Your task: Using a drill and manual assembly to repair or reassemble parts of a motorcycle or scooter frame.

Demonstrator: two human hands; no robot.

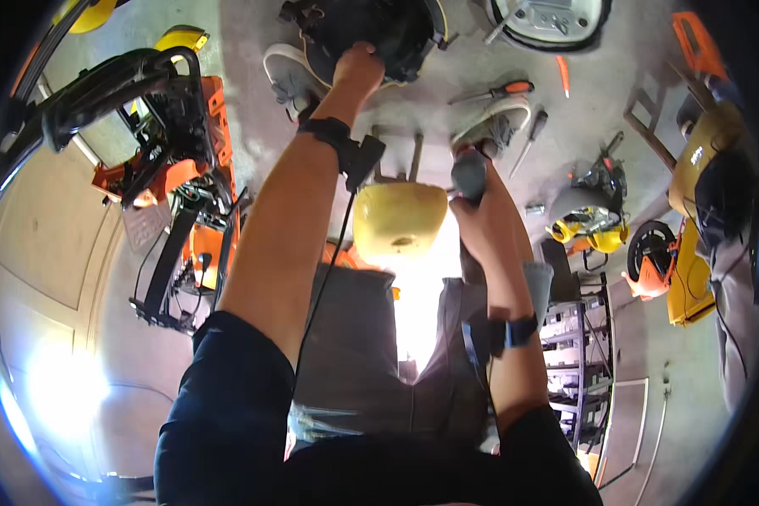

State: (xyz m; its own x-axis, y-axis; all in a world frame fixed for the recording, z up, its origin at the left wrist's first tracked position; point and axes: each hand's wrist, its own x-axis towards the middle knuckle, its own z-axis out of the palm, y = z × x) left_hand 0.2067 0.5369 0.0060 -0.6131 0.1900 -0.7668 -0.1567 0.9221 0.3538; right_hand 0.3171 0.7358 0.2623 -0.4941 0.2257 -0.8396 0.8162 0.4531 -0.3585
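My left hand (360, 66) is closed and reaches over the near rim of a black round housing (396, 34) on the floor. Its fingertips are hidden, so what they pinch does not show. Closer to my body, my right hand (478, 226) is wrapped round a dark handheld tool with a rounded grey end (470, 175), which looks like a power screwdriver. Part of that tool is hidden by the hand. Between my forearms is a yellow rounded seat-like piece (401, 221) with metal legs.
Screwdrivers (514, 88) (529, 137) lie right of the housing, below a white-and-black shell (552, 18). An orange-and-black machine frame (185, 169) stands left. Machine parts (597, 211) lie right, near another person (729, 202). My shoes (295, 80) flank the housing's near side.
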